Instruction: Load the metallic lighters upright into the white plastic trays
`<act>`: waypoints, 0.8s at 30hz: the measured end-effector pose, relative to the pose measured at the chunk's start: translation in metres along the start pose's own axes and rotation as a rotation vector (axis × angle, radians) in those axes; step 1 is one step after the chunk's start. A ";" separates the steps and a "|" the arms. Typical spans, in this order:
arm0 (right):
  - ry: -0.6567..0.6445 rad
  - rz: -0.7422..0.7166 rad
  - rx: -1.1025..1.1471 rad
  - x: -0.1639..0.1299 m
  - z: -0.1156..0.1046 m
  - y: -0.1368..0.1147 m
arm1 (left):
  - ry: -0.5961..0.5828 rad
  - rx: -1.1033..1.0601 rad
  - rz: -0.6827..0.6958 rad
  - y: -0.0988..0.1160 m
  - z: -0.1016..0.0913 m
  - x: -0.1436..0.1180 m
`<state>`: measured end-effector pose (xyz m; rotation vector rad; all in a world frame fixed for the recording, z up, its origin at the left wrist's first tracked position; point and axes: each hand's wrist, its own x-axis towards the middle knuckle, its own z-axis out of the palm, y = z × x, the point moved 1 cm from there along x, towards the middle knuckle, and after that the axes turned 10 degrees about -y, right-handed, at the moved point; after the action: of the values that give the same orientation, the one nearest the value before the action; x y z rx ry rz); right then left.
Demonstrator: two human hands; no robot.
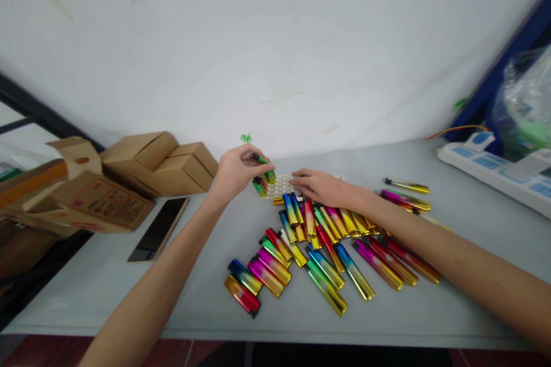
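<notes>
My left hand [236, 171] pinches a green lighter [260, 158] just above the left end of a white honeycomb tray [282, 184], where a few lighters [260, 184] stand upright. Flat on the tray's right part rests my right hand [317, 186], fingers spread, holding nothing. In front of the tray lies a heap of several metallic gradient lighters [321, 252] in red, pink, blue, green and gold, spread across the grey table [129, 292].
Brown cardboard boxes [159, 161] and an open printed box [88, 195] stand at the left. A dark phone [159, 228] lies by them. Stray lighters [407, 186] lie at the right, near a white power strip [495, 171] and a plastic bag [527, 103]. A white wall stands behind.
</notes>
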<state>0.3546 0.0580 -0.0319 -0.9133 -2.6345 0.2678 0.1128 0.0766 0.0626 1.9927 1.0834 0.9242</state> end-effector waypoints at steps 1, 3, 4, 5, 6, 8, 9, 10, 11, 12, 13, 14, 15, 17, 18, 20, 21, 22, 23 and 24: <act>0.000 -0.006 -0.005 0.000 0.001 0.001 | -0.030 -0.002 0.009 0.001 -0.001 0.000; -0.008 -0.016 -0.013 0.000 0.002 0.002 | -0.099 0.023 0.016 0.004 -0.004 0.000; -0.013 -0.019 -0.016 0.000 0.003 0.003 | -0.132 0.036 0.007 0.005 -0.005 -0.001; -0.016 -0.020 -0.017 0.000 0.003 0.004 | -0.165 0.044 -0.010 0.007 -0.007 -0.002; -0.018 -0.018 -0.019 0.000 0.003 0.004 | -0.197 0.047 -0.029 0.009 -0.009 -0.003; -0.021 -0.012 -0.025 0.000 0.004 0.005 | -0.246 0.061 -0.047 0.012 -0.012 -0.004; -0.022 -0.009 -0.028 0.000 0.004 0.005 | -0.262 0.084 -0.038 0.012 -0.013 -0.004; -0.024 -0.007 -0.030 0.000 0.004 0.005 | -0.270 0.121 -0.021 0.013 -0.015 -0.004; -0.026 -0.006 -0.030 0.000 0.004 0.004 | -0.271 0.168 0.007 0.013 -0.016 -0.003; -0.027 -0.007 -0.029 0.000 0.004 0.004 | -0.268 0.223 0.044 0.012 -0.017 -0.002; -0.025 -0.007 -0.025 0.000 0.004 0.004 | -0.266 0.280 0.087 0.011 -0.017 0.000; -0.020 -0.007 -0.021 0.000 0.003 0.004 | -0.266 0.336 0.129 0.010 -0.018 0.001; -0.014 -0.007 -0.015 0.000 0.003 0.003 | -0.268 0.388 0.164 0.008 -0.017 0.002; -0.001 -0.010 -0.002 0.000 0.004 0.003 | -0.285 0.477 0.184 0.005 -0.017 0.004; 0.004 -0.015 0.004 0.001 0.004 0.004 | -0.298 0.518 0.167 0.004 -0.016 0.004; 0.011 -0.026 0.010 0.001 0.004 0.004 | -0.326 0.587 0.121 0.002 -0.016 0.005; 0.010 -0.030 0.008 0.001 0.004 0.004 | -0.341 0.616 0.104 0.003 -0.016 0.005; 0.008 -0.033 0.004 0.001 0.004 0.004 | -0.354 0.640 0.094 0.003 -0.015 0.006; 0.004 -0.033 0.000 0.001 0.004 0.004 | -0.364 0.663 0.089 0.005 -0.015 0.007; 0.001 -0.031 -0.004 0.001 0.004 0.004 | -0.378 0.688 0.082 0.006 -0.014 0.009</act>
<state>0.3549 0.0611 -0.0367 -0.8723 -2.6467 0.2540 0.1072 0.0847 0.0773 2.6378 1.1988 0.1780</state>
